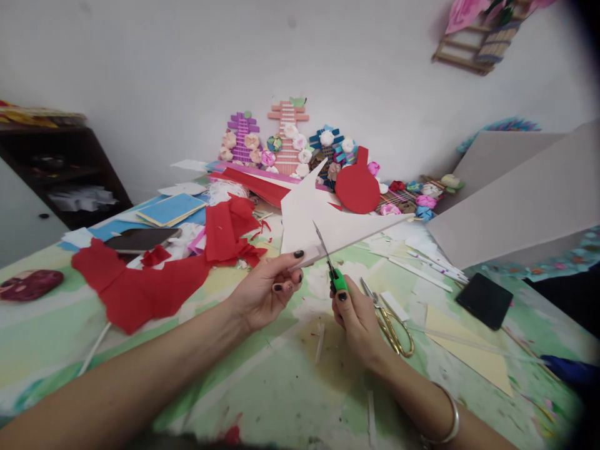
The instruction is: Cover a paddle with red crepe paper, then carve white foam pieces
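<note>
My left hand pinches the near edge of a white jagged sheet of paper and holds it up above the table. My right hand is closed round the green handles of a pair of scissors. The blades point up and away into the lower edge of the white sheet. A metal bangle sits on my right wrist.
Gold-handled scissors lie right of my right hand. Red paper scraps and a phone lie at the left, a black phone at the right. Grey card sheets lean at the right. Paper flower crafts stand against the wall.
</note>
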Demonstrator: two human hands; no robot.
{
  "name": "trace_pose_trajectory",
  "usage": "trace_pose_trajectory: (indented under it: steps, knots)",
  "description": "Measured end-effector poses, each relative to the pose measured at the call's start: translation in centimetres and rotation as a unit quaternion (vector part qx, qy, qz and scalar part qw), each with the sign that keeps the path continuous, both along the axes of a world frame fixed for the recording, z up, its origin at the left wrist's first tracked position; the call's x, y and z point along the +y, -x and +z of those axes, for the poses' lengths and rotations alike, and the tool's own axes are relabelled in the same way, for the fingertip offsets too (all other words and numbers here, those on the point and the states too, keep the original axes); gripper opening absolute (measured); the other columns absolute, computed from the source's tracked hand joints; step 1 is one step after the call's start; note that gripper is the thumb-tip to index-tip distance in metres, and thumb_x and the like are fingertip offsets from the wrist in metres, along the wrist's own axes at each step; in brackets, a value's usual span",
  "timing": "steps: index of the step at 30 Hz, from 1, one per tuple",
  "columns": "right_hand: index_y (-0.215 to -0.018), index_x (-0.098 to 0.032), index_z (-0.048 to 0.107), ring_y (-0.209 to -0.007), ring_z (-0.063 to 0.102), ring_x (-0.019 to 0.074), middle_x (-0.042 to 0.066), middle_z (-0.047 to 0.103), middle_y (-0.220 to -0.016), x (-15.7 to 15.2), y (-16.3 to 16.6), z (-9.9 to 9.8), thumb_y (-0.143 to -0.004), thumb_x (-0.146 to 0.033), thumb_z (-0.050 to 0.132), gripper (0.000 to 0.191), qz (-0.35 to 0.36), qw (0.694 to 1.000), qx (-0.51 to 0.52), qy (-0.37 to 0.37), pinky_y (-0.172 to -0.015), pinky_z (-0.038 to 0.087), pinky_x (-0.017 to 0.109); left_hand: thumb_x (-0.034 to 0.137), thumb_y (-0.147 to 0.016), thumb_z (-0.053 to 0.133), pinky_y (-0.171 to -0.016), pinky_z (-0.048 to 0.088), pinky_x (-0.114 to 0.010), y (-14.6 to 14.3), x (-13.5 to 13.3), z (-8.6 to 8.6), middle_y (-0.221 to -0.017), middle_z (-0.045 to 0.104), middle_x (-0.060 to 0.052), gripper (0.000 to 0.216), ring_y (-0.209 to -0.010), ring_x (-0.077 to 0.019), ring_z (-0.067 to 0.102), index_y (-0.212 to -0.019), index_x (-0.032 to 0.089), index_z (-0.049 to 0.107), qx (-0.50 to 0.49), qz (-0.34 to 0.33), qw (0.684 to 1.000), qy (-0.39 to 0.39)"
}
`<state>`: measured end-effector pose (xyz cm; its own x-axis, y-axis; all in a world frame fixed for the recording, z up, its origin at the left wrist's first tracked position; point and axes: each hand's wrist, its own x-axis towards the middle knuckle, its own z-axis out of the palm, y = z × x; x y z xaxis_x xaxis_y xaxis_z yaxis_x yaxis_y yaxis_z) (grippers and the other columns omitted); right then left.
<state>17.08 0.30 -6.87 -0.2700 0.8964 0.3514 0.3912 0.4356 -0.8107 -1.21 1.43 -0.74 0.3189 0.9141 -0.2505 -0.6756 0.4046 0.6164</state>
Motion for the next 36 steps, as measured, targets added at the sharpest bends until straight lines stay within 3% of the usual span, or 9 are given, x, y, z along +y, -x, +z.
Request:
trace_pose_trajectory:
  steps: [11, 17, 29, 36]
  knots:
    - [-0.083, -0.021, 0.044, -0.053, 0.036, 0.0112, -0.004, 0.038, -0.059, 0.4, -0.4, 0.8, -0.094, -0.046, 0.028, 0.032, -0.008, 1.0, -0.023, 0.002, -0.052, 0.025, 0.026, 0.011, -0.083, 0.051, -0.029, 0.031, -0.005, -0.8, 0.0, -0.9, -0.043, 0.054, 0.0, 0.026, -0.029, -0.001, 0.043, -0.058, 0.009, 0.054, 0.047, -0.034, 0.998, 0.003]
    - [-0.082, -0.021, 0.043, -0.052, 0.036, 0.0114, -0.005, 0.038, -0.057, 0.1, -0.3, 1.1, -0.094, -0.049, 0.028, 0.033, -0.004, 1.0, -0.029, -0.006, -0.051, 0.024, 0.027, 0.009, -0.084, 0.051, -0.032, 0.033, -0.004, -0.7, 0.0, -1.0, -0.046, 0.054, 0.001, 0.025, -0.031, 0.0003, 0.044, -0.058, 0.01, 0.052, 0.018, -0.01, 1.0, -0.001]
    - [-0.082, -0.021, 0.042, -0.053, 0.036, 0.0114, -0.004, 0.039, -0.059, 0.5, -0.3, 0.6, -0.094, -0.047, 0.028, 0.032, -0.012, 0.999, -0.03, 0.001, -0.052, 0.025, 0.026, 0.01, -0.086, 0.046, -0.033, 0.036, -0.004, -0.8, 0.2, -1.9, -0.048, 0.053, 0.0, 0.021, -0.034, -0.0011, 0.045, -0.067, 0.01, 0.053, -0.037, -0.049, 0.998, 0.022]
    - [-0.083, -0.021, 0.043, -0.055, 0.038, 0.0122, -0.004, 0.041, -0.06, 0.7, -0.4, 0.8, -0.094, -0.047, 0.027, 0.032, -0.009, 0.998, -0.057, -0.008, -0.053, 0.027, 0.026, 0.012, -0.089, 0.041, -0.031, 0.031, -0.002, -0.5, -0.4, -0.9, -0.047, 0.05, 0.001, 0.029, -0.033, 0.0011, 0.041, -0.061, 0.01, 0.05, -0.091, -0.038, 0.995, -0.017]
